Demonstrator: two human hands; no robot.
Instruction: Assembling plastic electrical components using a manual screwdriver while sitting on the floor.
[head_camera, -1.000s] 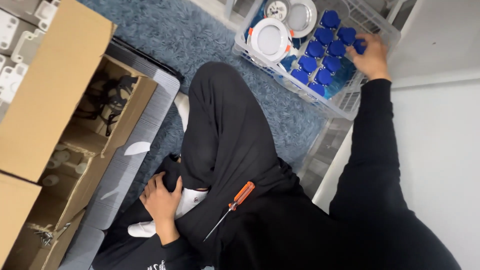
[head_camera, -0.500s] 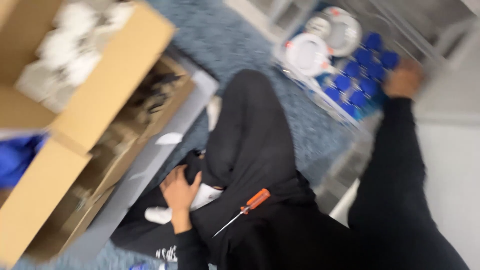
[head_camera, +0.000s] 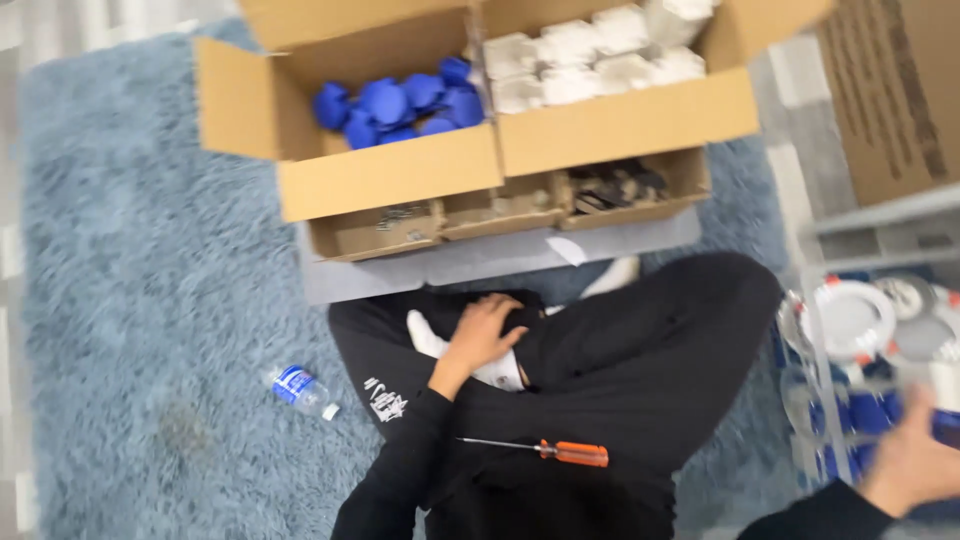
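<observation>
I sit cross-legged on a blue rug. My left hand (head_camera: 485, 335) rests flat on my ankle by the white sock (head_camera: 500, 372), fingers spread and holding nothing. At the lower right, my right hand (head_camera: 915, 458) is blurred beside a clear plastic bin (head_camera: 820, 400) that holds blue caps (head_camera: 868, 412) and round white fixtures (head_camera: 850, 318). Something blue shows at its fingers, but the grip is unclear. An orange-handled screwdriver (head_camera: 560, 452) lies across my lap.
A large open cardboard box (head_camera: 400, 175) ahead holds blue parts (head_camera: 400, 103) on the left and white parts (head_camera: 590, 55) on the right. Shallow cardboard trays (head_camera: 500, 212) with dark hardware sit before it. A small water bottle (head_camera: 300, 390) lies on the rug (head_camera: 150, 300). Another carton (head_camera: 890, 90) stands at the right.
The view has swung left, bringing the big box to the centre. My right hand has drawn back from the blue caps in the bin. The left hand stays on my ankle.
</observation>
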